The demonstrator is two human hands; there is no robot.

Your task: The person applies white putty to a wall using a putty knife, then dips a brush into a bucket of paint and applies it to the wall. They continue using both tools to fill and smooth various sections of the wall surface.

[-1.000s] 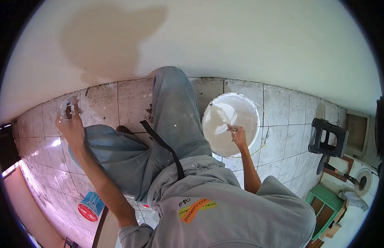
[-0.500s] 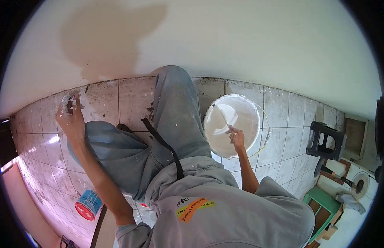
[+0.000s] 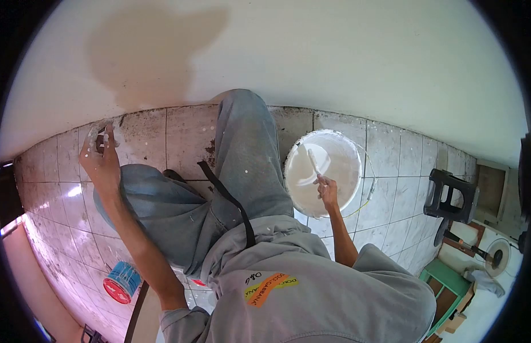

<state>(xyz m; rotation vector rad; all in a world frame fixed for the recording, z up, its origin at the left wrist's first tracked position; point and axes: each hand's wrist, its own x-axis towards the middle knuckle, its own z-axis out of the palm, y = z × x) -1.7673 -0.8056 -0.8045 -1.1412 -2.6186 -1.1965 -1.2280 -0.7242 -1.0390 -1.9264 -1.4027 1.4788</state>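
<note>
My right hand (image 3: 327, 190) is closed round the lower end of a narrow flat tool (image 3: 314, 162) coated in white. The tool reaches over the inside of a large white bucket (image 3: 357, 182), which holds thick white paint or filler (image 3: 336, 197) with a smooth smear across its surface. Far to the left, my left hand (image 3: 102, 163) is raised past my bent knee, close to where the wall meets the floor. Its white-smeared fingers curl toward the thumb around a dark gap, and I cannot tell what is between them.
A pale wall (image 3: 334, 51) runs across the front, above a stained tiled floor (image 3: 188, 123). A blue tub with a red end (image 3: 121, 283) is at the lower left. On the right are a dark stool (image 3: 452, 194), a fan (image 3: 497, 254) and a green frame (image 3: 447, 280).
The tool in my right hand has turned, showing more of its broad face over the bucket. My left hand has shifted slightly, its fingers still curled.
</note>
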